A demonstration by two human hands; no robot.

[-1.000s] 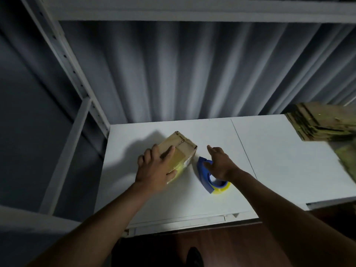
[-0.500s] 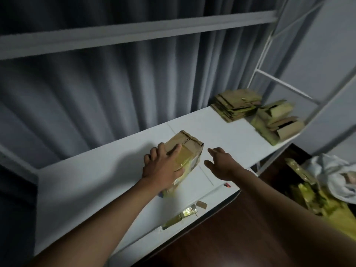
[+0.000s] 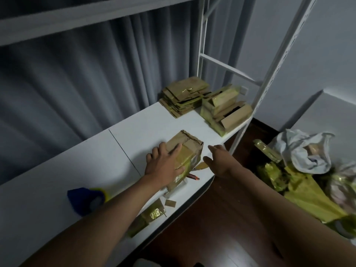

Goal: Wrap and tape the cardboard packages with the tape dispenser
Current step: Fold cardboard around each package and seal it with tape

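White shelf (image 3: 146, 128) bore a taped cardboard package (image 3: 185, 149) at centre, flattened cardboard stack (image 3: 184, 96) at 1 o'clock, blue tape dispenser (image 3: 84, 199) at 8 o'clock.

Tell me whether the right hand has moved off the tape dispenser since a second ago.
Yes. The right hand left the tape dispenser, now hovering open right of the box.
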